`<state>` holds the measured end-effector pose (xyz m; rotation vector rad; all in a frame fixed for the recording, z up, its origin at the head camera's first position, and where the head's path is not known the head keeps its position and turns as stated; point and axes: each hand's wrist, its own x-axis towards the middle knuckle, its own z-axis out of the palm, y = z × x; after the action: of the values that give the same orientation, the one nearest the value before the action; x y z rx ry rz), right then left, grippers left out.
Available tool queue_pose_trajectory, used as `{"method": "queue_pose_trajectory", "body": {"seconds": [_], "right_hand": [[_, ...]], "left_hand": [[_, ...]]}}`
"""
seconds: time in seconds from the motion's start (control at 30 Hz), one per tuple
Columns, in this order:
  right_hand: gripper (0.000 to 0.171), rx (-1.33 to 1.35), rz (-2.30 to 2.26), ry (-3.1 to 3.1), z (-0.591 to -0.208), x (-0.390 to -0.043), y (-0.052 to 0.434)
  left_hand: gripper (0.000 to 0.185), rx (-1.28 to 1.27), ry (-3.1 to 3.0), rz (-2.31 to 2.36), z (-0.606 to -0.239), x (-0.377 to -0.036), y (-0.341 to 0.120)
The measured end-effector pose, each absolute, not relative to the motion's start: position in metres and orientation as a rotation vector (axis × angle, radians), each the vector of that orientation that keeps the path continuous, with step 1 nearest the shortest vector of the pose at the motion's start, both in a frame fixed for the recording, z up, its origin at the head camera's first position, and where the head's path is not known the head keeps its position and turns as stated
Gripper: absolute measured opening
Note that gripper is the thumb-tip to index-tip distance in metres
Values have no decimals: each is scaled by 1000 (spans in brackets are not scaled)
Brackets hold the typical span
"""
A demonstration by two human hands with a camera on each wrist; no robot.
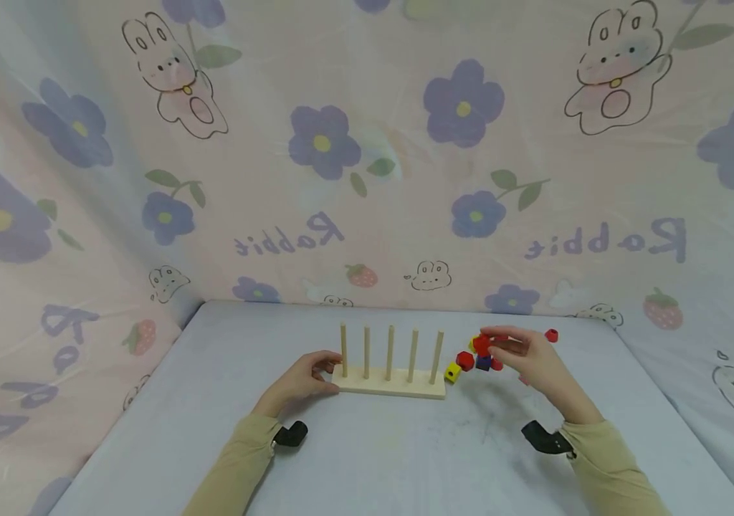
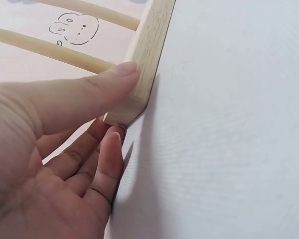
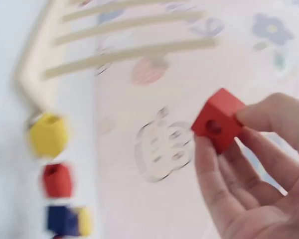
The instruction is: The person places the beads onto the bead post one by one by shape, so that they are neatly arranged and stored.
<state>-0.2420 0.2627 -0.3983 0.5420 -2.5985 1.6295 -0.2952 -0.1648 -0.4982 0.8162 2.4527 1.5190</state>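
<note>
A pale wooden peg stand (image 1: 389, 385) with a row of upright pegs rests on the table. My left hand (image 1: 298, 378) grips its left end; in the left wrist view the thumb (image 2: 97, 89) lies on the base and the fingers curl at the end face. My right hand (image 1: 530, 363) pinches a red cube bead (image 3: 228, 105) between thumb and fingertips, its round hole showing. In the head view this hand is to the right of the stand, over the loose beads. A yellow bead (image 3: 49, 135) lies by the stand's right end, with a red bead (image 3: 57, 180) beside it.
A dark blue bead (image 1: 483, 363) and more red and yellow beads cluster below the right hand, partly hidden by it. One red bead (image 1: 552, 335) lies apart, farther right. A printed cloth backdrop (image 1: 393, 215) hangs behind the white table (image 1: 380, 459).
</note>
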Motion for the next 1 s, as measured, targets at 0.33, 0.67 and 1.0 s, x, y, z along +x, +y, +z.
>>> {"method": "queue_pose_trajectory", "body": {"seconds": [0.33, 0.67, 1.0], "right_hand": [[39, 735, 1870, -2247, -346, -242, 203], [37, 904, 1981, -2013, -329, -239, 111], [34, 1026, 1790, -1989, -355, -250, 52]], "left_hand": [[55, 731, 2444, 1517, -490, -286, -162], [52, 698, 2437, 1528, -470, -271, -159], [48, 651, 2464, 1502, -469, -270, -160]]}}
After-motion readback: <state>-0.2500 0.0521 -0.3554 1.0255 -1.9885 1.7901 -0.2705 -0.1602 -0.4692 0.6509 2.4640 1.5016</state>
